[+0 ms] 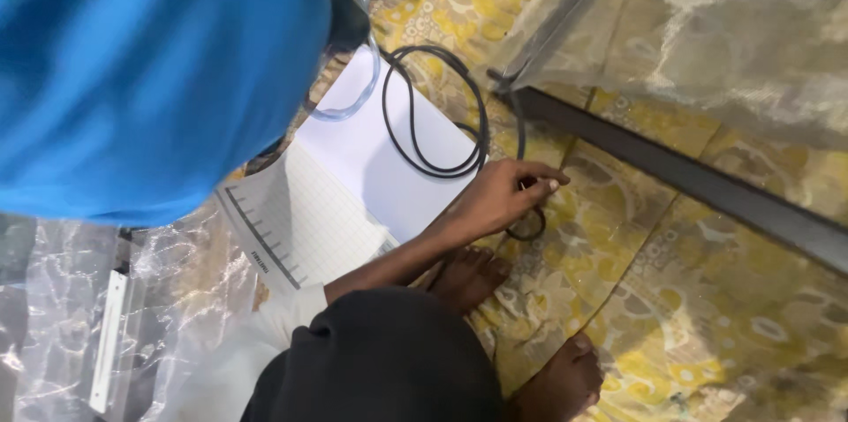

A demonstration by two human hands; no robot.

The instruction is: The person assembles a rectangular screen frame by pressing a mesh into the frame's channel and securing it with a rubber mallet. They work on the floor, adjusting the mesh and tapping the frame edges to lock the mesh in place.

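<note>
One hand [499, 197] is out over the floor, reaching away from the body past the bare feet, the forearm running back toward the dark trousers [380, 360]. From this view it reads as the right hand. The wrist is bent down, knuckles up, and the fingers [543, 177] are drawn together, with the index stretched forward; they pinch the black cable [433, 109] where it comes off the white sheet [371, 157]. Just past the sheet's near corner the cable makes a small loop under the palm, lying on the yellow patterned floor [636, 298].

The rest of the cable curls in a big double loop on top of the white sheet, up above the hand. A clear tube [367, 86] arcs across the sheet's far edge, close beside that loop. A gridded paper [296, 228] overlaps the sheet on its left side. A long black bar [689, 179] crosses the floor well to the right of the sheet.

The other hand is out of view; a blue shirt [150, 69] fills the upper left.
</note>
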